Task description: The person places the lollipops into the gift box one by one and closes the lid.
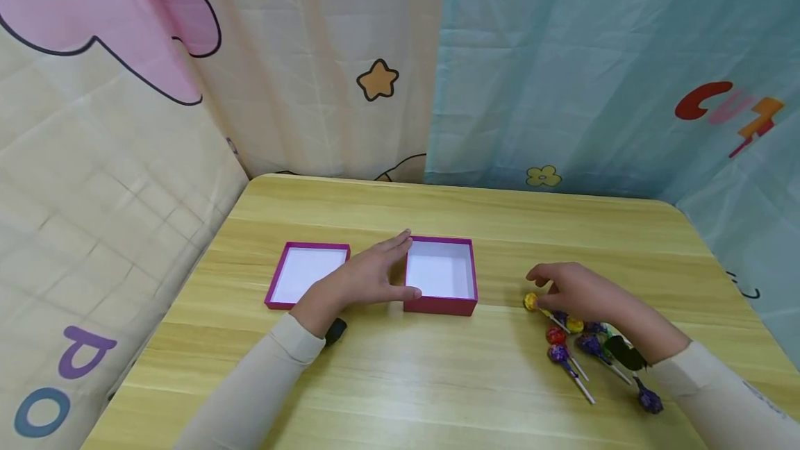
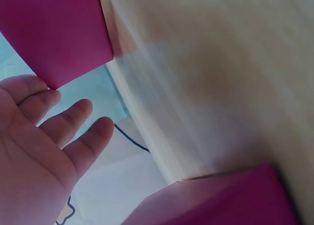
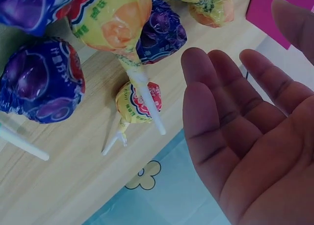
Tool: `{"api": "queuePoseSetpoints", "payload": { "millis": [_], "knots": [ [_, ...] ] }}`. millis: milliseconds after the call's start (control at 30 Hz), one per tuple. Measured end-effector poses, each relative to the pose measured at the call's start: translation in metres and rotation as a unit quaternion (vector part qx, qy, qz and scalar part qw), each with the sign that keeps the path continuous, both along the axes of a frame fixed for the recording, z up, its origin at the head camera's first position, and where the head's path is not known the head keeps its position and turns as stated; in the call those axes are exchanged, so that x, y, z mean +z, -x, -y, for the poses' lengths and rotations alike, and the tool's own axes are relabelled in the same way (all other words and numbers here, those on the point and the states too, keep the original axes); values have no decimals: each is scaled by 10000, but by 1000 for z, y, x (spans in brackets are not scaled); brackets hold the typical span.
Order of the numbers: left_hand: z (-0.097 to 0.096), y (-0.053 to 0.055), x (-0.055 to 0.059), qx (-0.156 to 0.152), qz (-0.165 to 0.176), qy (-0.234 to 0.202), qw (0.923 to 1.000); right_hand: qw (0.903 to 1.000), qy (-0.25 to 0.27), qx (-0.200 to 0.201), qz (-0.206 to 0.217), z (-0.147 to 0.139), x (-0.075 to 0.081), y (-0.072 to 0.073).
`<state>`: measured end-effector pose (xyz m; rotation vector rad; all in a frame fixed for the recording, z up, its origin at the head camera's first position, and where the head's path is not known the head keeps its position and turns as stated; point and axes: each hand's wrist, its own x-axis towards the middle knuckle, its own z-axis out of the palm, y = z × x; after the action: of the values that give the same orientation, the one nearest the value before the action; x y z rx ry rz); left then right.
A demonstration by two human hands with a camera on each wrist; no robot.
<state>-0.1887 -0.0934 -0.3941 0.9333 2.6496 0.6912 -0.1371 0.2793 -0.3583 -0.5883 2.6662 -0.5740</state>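
Left hand (image 1: pixel 369 273): fingers spread, gripping nothing, touching the left side of the lidless box (image 1: pixel 440 306), where light pressure is probably serving best. Right hand (image 1: pixel 578 292): thumb and fingers standing apart, holding nothing, with the yellow lollipop (image 1: pixel 530 301) lying just beside the thumb, right of the box. Handling note: pinching its wrapped head is likely giving surer purchase, provided the fingertips are clearing neighbouring lollipops (image 1: pixel 558 353).
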Motion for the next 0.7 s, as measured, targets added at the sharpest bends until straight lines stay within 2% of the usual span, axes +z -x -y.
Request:
{"api": "queuePoseSetpoints", "payload": {
  "millis": [233, 533, 700],
  "knots": [
    [-1, 0, 0, 33, 32, 31, 10000, 9998, -183, 35, 14, -2, -4, 4],
    [1, 2, -5, -37, -10, -34, 10000, 9996, -42, -39, 266, -2, -11, 7],
    [1, 2, -4, -21, -14, -12, 10000, 9997, -24, 6, 251, -3, -14, 9]
  ]
}}
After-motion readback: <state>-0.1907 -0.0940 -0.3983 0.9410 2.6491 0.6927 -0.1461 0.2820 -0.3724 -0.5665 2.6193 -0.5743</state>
